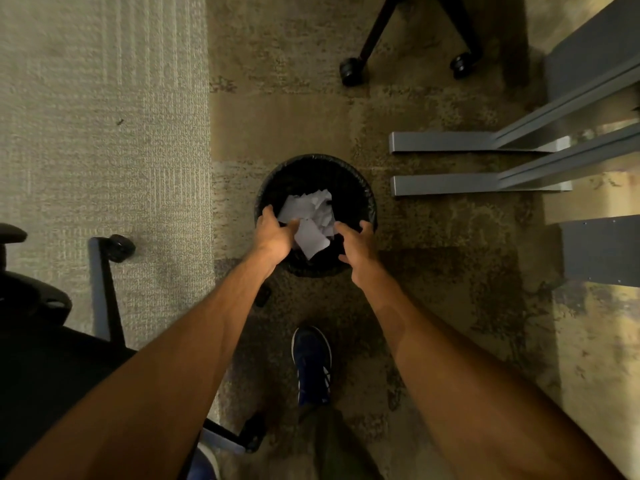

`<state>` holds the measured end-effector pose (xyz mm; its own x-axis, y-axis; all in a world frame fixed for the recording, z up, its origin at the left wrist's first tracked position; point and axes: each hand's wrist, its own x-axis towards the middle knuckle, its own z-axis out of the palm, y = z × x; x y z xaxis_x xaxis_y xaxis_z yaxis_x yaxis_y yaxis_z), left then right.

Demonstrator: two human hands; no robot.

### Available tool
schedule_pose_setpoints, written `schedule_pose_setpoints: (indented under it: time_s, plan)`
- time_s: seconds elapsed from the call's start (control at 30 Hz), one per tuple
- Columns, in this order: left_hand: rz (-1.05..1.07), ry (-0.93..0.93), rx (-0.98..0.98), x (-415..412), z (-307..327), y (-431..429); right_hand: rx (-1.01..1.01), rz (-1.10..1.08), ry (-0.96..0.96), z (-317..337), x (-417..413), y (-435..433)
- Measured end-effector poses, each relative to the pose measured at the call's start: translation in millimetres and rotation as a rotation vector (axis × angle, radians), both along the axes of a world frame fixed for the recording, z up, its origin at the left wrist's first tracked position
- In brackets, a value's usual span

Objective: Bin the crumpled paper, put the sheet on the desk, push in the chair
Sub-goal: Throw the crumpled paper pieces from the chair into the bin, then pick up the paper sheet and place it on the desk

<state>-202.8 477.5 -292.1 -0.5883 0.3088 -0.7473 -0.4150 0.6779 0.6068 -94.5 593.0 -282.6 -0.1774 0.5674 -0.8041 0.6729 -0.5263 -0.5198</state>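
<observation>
Both hands hang over the black bin (pixel 363 188) on the carpet. The crumpled paper (pixel 310 216) lies inside the rim, between the two and just ahead of the fingers. The left hand (pixel 275 233) is nearer — its fingertips touch or nearly touch the paper's lower edge, though I cannot tell whether they pinch it. The right hand (pixel 356 244) is spread wide and holds nothing, just beside the wad. If the paper is loose, the binning looks done. A chair (pixel 412 32) stands well beyond the bin — the sheet is not in view.
</observation>
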Motion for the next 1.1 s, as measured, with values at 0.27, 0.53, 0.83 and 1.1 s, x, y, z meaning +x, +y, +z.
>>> schedule_pose_setpoints:
  time_s: [0.27, 0.53, 0.83, 1.1]
  plan:
    - [-0.077, 0.020, 0.021, 15, 36, -13, 0.025, -0.003, 0.038, 32, 3, -12]
    - [0.017, 0.021, 0.131, 28, 102, -30, 0.023, -0.046, 0.184, 95, 10, -34]
    - [0.052, 0.054, 0.242, 43, 186, -98, -0.010, 0.001, 0.374, 184, 31, -106]
    - [0.232, 0.073, 0.310, 61, 239, -215, 0.039, 0.366, 0.443, 238, 40, -214]
